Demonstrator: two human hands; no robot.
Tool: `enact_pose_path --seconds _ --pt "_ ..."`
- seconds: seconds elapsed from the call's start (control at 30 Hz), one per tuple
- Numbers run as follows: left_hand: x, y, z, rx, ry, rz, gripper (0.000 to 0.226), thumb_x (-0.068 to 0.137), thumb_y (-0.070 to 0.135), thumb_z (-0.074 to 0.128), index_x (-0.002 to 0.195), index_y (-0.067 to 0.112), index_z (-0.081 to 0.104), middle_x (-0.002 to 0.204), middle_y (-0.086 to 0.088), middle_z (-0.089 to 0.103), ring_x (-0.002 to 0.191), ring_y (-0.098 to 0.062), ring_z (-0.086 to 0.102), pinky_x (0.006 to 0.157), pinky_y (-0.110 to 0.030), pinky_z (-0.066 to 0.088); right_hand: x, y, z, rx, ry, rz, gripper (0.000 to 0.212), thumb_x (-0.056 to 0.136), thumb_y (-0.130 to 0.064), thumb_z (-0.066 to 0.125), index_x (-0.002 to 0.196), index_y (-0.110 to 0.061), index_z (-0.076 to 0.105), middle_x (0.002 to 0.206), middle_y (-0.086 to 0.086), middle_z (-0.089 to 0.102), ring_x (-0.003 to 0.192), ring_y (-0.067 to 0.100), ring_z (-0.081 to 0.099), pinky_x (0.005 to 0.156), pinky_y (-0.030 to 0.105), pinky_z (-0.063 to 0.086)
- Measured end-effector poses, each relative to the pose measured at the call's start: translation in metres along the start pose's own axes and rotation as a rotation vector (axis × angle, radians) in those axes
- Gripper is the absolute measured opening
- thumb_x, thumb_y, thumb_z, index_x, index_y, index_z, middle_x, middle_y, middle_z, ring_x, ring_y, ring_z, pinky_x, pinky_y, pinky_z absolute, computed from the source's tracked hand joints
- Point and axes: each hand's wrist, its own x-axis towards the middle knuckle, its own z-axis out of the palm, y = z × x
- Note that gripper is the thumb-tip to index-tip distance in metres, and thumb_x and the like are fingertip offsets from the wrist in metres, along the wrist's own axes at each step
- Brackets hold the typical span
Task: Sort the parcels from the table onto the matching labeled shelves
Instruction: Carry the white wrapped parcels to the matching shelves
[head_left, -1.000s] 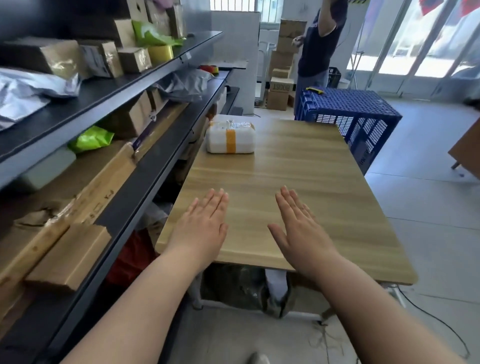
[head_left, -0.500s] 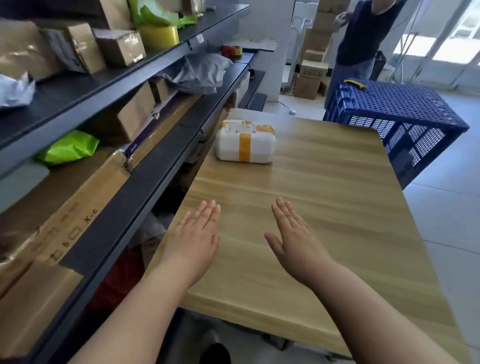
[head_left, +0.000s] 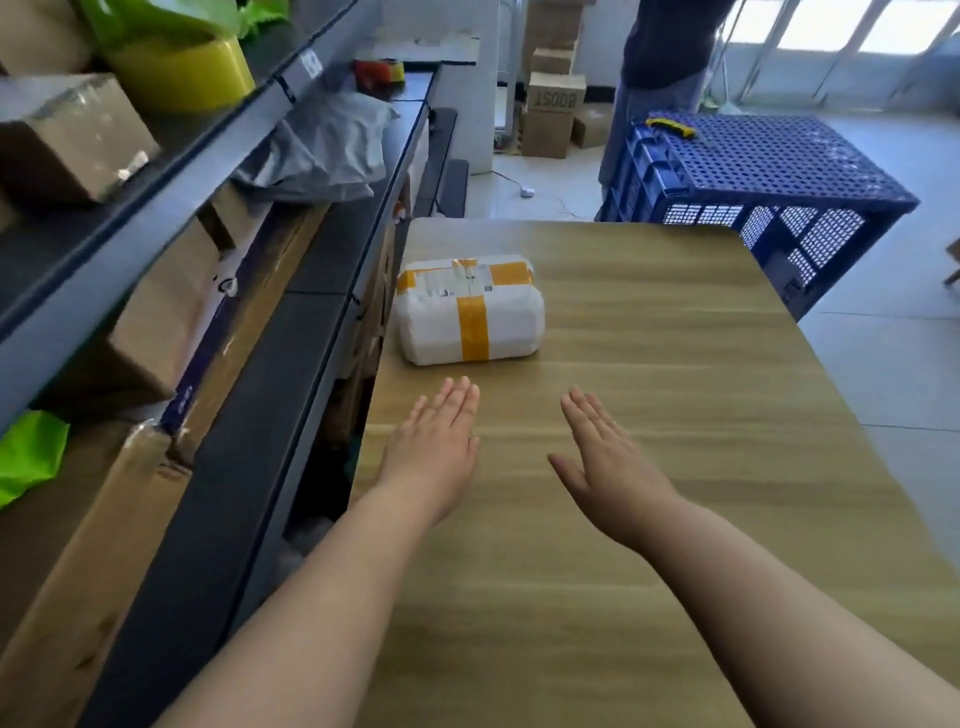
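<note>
along the left side runs the dark shelving (head_left: 171, 218), loaded with brown boxes, a grey bag and a yellow tape roll (head_left: 182, 73); beside it stands the wooden table (head_left: 675, 415), with a blue crate (head_left: 769, 171) past its far right corner. near the table's left edge lies the white parcel (head_left: 470, 312) with orange tape. just short of it, the left hand (head_left: 434, 447) and right hand (head_left: 608, 467) are flat, fingers straight, holding nothing
</note>
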Motion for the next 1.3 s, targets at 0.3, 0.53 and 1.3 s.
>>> enact_pose_path --seconds 0.3,0.53,1.3 --pt "0.144 -0.044 0.004 0.157 -0.048 0.005 0.059 0.102 0.025 0.024 0.151 0.014 -0.007 0.16 -0.001 -0.009 0.146 -0.017 -0.008 0.119 -0.04 0.001 0.066 0.001 0.009 -0.044 0.007 0.108 0.065 0.101 -0.039 0.031 0.151 -0.015 -0.002 0.159 -0.002 -0.01 0.145 0.009 -0.011 0.112 0.019 -0.005" --pt "0.231 -0.075 0.003 0.142 -0.086 -0.065 0.067 0.098 0.016 0.032 0.151 0.017 -0.009 0.16 -0.002 -0.008 0.147 -0.026 -0.007 0.118 -0.047 0.005 0.075 0.021 0.024 -0.015 0.004 0.197 0.065 0.1 -0.04 0.03 0.151 -0.017 -0.003 0.158 -0.005 -0.012 0.139 0.001 -0.017 0.113 0.02 -0.006" --pt "0.174 -0.041 0.024 0.331 -0.288 0.63 0.074 0.091 0.012 0.044 0.151 0.032 0.005 0.158 0.009 0.004 0.146 -0.023 -0.001 0.117 -0.036 0.011 0.107 0.046 0.028 -0.06 0.013 0.21 0.065 0.1 -0.038 0.033 0.151 -0.012 0.003 0.16 0.002 -0.003 0.147 0.015 -0.006 0.118 0.031 0.004"
